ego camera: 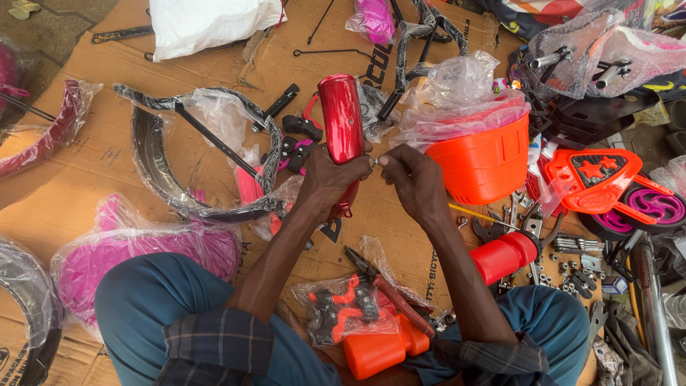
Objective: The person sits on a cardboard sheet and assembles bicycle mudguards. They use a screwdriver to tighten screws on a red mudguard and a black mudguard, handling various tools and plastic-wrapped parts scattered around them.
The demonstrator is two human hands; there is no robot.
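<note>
While left hand (330,179) grips one red mudguard (341,121) | right hand (414,182) pinches one small bolt (374,162)

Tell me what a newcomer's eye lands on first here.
The glossy red mudguard at centre, gripped by the left hand, while the right hand pinches something small at its side. Just right stands a bright orange basket under clear plastic, and pink wrapped parts lie lower left on the cardboard.
</note>
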